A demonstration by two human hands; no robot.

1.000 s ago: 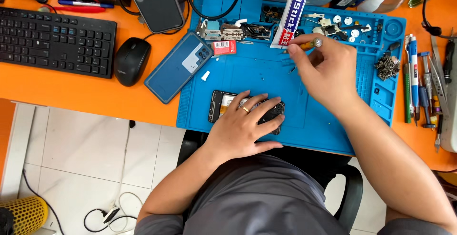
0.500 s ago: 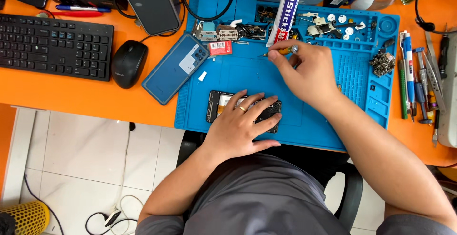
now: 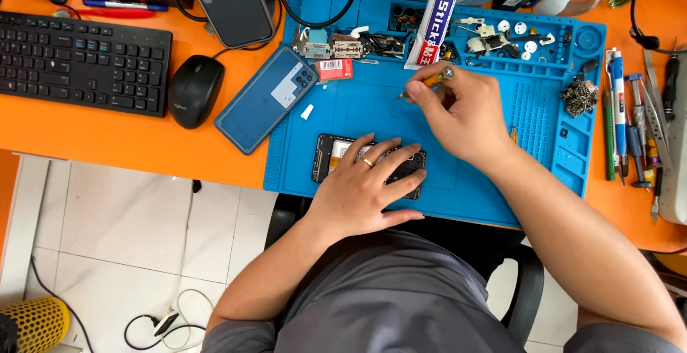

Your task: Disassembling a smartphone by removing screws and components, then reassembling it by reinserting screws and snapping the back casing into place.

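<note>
While my left hand (image 3: 361, 188) presses flat on the open phone (image 3: 336, 156) on the blue mat (image 3: 343, 110), my right hand (image 3: 465, 113) pinches a small screwdriver (image 3: 428, 81). Maybe its tip carries a screw; a shaky move could drop it.

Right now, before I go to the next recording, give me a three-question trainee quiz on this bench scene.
1. True or false: the left hand lies flat on the opened phone on the blue mat.
2. What do the right hand fingers pinch? A) tweezers B) a small yellow-handled screwdriver C) the glue tube
3. Fill in: the blue phone back cover lies between the mat and the black ____.

Key: 1 true; 2 B; 3 mouse.
</note>
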